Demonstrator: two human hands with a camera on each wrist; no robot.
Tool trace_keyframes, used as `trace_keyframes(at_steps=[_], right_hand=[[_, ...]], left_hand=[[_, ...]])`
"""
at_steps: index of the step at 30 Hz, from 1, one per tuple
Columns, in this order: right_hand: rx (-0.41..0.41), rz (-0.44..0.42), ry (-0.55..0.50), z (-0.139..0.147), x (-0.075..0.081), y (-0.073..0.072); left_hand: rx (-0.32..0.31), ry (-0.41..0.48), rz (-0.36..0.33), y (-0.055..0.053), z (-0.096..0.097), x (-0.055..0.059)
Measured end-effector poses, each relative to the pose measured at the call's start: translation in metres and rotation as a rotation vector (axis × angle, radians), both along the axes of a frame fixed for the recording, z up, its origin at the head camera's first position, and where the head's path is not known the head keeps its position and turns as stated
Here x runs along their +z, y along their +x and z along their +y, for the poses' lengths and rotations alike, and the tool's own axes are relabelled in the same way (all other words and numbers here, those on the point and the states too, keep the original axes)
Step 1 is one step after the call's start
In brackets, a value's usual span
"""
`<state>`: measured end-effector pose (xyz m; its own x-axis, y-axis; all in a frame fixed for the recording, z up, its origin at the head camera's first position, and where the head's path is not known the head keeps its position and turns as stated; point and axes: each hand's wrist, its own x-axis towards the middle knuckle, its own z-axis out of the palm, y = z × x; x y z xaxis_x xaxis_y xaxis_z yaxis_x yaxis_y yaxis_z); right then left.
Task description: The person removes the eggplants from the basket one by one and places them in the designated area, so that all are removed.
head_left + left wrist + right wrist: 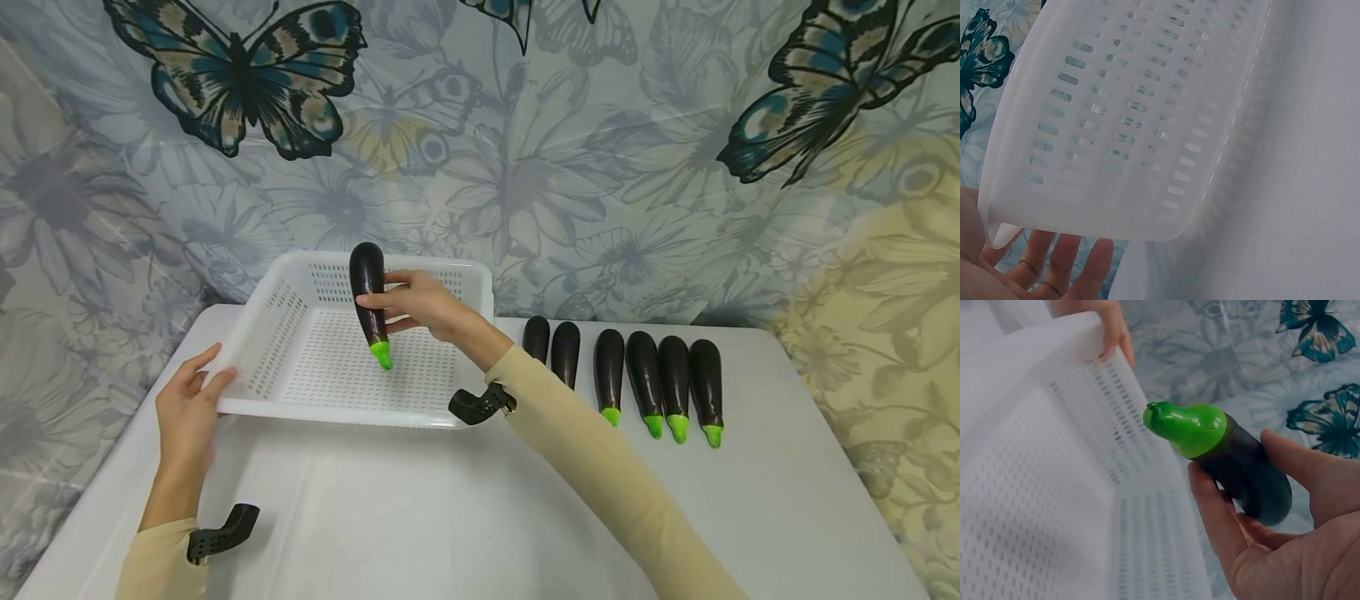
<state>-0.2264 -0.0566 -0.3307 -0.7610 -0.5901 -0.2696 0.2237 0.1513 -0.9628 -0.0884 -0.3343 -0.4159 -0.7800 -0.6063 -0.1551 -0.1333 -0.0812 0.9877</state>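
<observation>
A dark eggplant with a bright green stem end (367,287) is gripped between the thumb and fingers of my right hand (423,304). It is held over a white perforated plastic basket (352,411), green end downward. In the right wrist view the eggplant's green cap (1194,428) points toward the basket (1160,544). My left hand (186,404) pinches the basket's left rim, thumb on top. The left wrist view shows the fingers (1063,262) of that hand under the rim, beside the basket's slotted side wall (1116,200). Inside the basket only the bare perforated floor shows.
Several more eggplants lie in a row right of the basket, among them one at the far right (706,383); my right forearm partly covers the nearer ones. All stand on a white-covered table (375,517). A butterfly-and-flower patterned cloth (525,167) hangs behind the table.
</observation>
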Motion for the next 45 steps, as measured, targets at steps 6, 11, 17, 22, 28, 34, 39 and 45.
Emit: trace_keyframes(at_steps=[6,11,17,22,28,34,39,45], right_hand=[[-0.036,0.013,0.021,0.027,0.004,-0.004],[-0.1,0.021,0.035,0.054,0.007,-0.009],[-0.143,0.026,0.027,0.093,0.009,-0.013],[-0.169,0.06,0.06,0.126,0.008,-0.012],[-0.196,0.082,0.092,0.169,0.001,-0.011],[-0.236,0.064,0.163,0.211,-0.005,-0.006],[-0.226,0.082,0.22,0.237,-0.012,-0.002],[-0.252,0.088,0.296,0.268,-0.021,0.003]], left_hand=[[-0.001,-0.014,-0.006,0.0,-0.002,-0.001],[0.003,-0.014,-0.009,0.001,-0.002,-0.001],[0.001,-0.028,-0.022,0.002,0.0,-0.001],[0.0,-0.033,-0.025,0.004,0.0,0.0],[0.004,-0.019,-0.02,0.004,0.001,0.0],[-0.008,-0.023,-0.012,0.002,0.005,-0.002],[0.003,-0.022,-0.016,0.003,0.005,-0.001],[-0.002,-0.015,-0.02,0.001,0.006,0.0]])
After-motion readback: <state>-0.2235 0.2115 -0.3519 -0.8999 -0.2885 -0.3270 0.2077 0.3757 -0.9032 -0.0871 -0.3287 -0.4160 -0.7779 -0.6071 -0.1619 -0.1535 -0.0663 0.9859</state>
